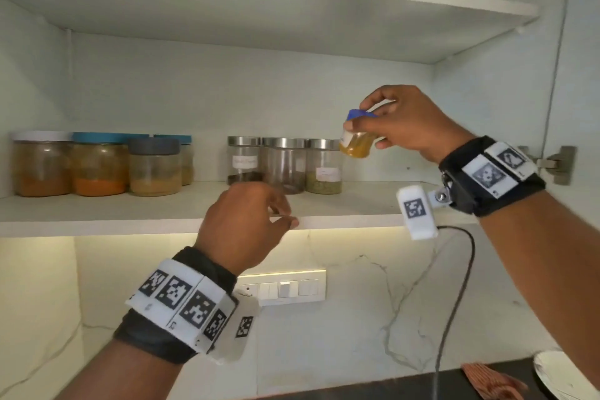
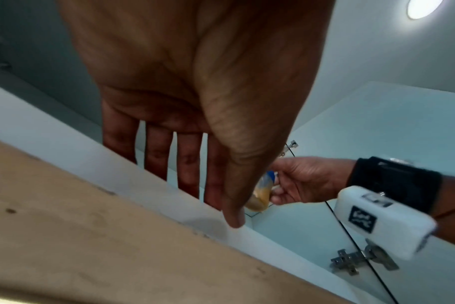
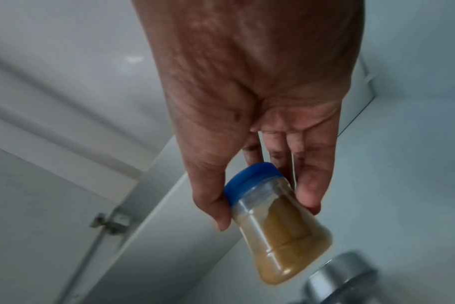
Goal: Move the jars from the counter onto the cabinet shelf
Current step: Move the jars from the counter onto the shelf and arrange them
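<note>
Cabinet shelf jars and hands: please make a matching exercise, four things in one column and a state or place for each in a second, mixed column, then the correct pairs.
Column one:
1. blue-lidded jar
2. left hand
3. steel-lidded jars
4. grey-lidded jar

Column two:
A. at the front edge of the shelf, holding nothing
B. on the shelf's left part, among larger jars
C. tilted in the right hand, above the shelf
D. three in a row at mid-shelf

Pairs: 1-C, 2-A, 3-D, 4-B
</note>
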`<action>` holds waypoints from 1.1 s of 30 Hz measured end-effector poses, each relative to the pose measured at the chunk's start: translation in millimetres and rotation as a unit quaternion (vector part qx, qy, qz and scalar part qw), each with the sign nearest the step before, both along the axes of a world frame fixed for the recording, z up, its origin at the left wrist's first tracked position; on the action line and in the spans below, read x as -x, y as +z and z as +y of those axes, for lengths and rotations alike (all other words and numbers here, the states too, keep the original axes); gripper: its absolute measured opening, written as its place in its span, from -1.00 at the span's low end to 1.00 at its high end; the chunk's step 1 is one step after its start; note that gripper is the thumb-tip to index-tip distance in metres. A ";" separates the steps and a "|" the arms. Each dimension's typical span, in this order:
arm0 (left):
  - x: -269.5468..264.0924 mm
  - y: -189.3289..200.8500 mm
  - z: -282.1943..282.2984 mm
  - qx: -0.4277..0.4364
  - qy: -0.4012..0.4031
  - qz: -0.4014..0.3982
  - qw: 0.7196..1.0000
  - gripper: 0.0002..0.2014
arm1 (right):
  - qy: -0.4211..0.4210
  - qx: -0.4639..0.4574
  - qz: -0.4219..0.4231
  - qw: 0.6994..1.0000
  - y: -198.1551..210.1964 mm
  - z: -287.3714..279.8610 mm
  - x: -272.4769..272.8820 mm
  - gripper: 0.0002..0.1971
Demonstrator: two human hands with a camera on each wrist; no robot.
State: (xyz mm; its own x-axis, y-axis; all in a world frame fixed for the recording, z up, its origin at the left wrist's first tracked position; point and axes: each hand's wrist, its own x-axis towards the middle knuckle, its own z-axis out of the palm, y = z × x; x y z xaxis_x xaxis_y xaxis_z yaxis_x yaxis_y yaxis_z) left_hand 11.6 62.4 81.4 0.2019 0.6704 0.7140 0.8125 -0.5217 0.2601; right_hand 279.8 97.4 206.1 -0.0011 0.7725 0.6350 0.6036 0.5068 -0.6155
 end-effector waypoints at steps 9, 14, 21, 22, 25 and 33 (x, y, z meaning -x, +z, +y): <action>-17.7 7.3 1.5 0.008 0.087 0.041 0.995 -0.91 | -0.187 0.189 -0.105 0.958 12.1 117.0 -130.8 -0.36; -19.4 1.2 6.3 -0.015 0.101 0.028 0.994 -0.71 | -0.297 0.218 -0.272 0.889 16.3 181.9 -166.8 -0.35; -16.3 -21.3 21.4 -0.088 0.061 -0.013 0.994 -0.77 | -0.307 0.252 -0.385 0.833 12.8 225.9 -168.3 -0.31; -17.2 -22.1 21.1 -0.094 0.052 -0.015 0.994 -0.78 | -0.311 0.248 -0.388 0.831 15.2 227.5 -168.4 -0.38; -17.2 -23.9 18.6 -0.093 0.048 -0.014 0.994 -0.72 | -0.330 0.229 -0.409 0.819 17.6 251.9 -180.5 -0.39; -23.3 -18.8 4.7 -0.090 0.064 -0.006 0.994 -0.70 | -0.343 0.195 -0.430 0.812 12.1 252.0 -180.6 -0.34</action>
